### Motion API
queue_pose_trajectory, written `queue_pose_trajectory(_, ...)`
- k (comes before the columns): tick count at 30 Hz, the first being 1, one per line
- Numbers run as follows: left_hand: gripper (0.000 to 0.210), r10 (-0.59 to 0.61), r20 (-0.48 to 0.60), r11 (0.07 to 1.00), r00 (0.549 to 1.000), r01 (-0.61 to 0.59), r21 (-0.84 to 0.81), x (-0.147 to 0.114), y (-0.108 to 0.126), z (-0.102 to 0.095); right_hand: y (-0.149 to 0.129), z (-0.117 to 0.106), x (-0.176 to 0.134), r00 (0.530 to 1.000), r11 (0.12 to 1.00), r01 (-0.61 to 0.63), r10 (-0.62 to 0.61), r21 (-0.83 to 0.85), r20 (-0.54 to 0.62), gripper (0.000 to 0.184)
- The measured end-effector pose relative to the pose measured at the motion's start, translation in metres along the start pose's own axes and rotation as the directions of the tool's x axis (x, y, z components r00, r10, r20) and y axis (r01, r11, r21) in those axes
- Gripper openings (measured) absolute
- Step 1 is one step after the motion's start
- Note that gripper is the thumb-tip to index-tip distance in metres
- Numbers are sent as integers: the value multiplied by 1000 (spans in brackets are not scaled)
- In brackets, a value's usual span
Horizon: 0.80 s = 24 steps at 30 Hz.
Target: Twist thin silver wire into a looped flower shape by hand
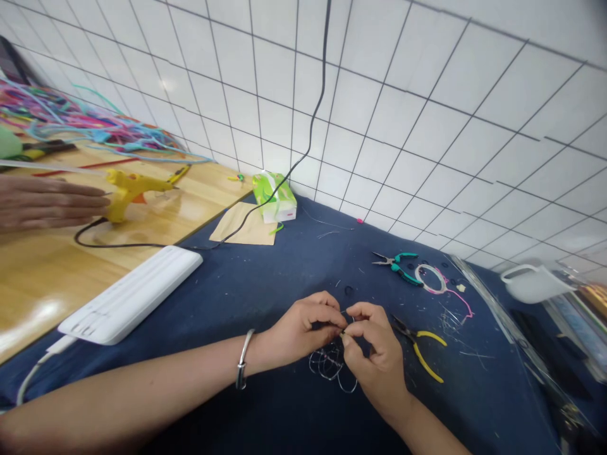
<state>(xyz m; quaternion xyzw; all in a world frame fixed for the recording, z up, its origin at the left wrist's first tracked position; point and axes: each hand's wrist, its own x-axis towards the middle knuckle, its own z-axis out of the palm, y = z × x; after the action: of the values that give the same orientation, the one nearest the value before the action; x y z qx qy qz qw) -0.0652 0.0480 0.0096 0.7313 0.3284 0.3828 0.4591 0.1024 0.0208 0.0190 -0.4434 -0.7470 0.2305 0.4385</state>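
Fingertips of my left hand (310,328) and my right hand (377,354) meet in a pinch above the dark blue cloth. Between them runs a thin wire (348,385), its silvery loops hanging below the fingers. The small part right at the fingertips is too hidden to make out. Just right of my right hand lie pliers with yellow handles (429,363), their jaws partly behind the fingers. Farther back rest pliers with teal handles (401,265), spread open. A small dark ring (349,291) lies on the cloth beyond my hands.
At left, another person's hand (52,202) is beside a yellow glue gun (135,193) on a wooden table. A white power strip (133,294), tissue pack (275,196), wire coil (430,278) and white mug (535,284) surround the work area. A black cord (310,136) hangs along the tiled wall.
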Motion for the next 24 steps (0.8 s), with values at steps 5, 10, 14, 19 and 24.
queue_pose_trajectory(5,17,109,23,988,994,-111,111,0,-4,0,-2,-3,1,993,991,-109,105,78,61,13)
queue_pose_trajectory(10,17,122,15,963,992,-121,242,0,-15,1,-13,-10,2,965,931,-244,204,270,167,15)
queue_pose_trajectory(14,13,74,53,947,996,-87,309,0,-17,1,-20,-15,0,950,872,-300,238,388,201,16)
queue_pose_trajectory(19,14,48,59,929,997,-67,365,1,-22,2,-35,-19,1,944,851,-314,235,420,230,15)
queue_pose_trajectory(24,15,25,-22,951,999,-17,307,4,-34,6,-58,-31,6,985,967,-44,0,250,171,18)
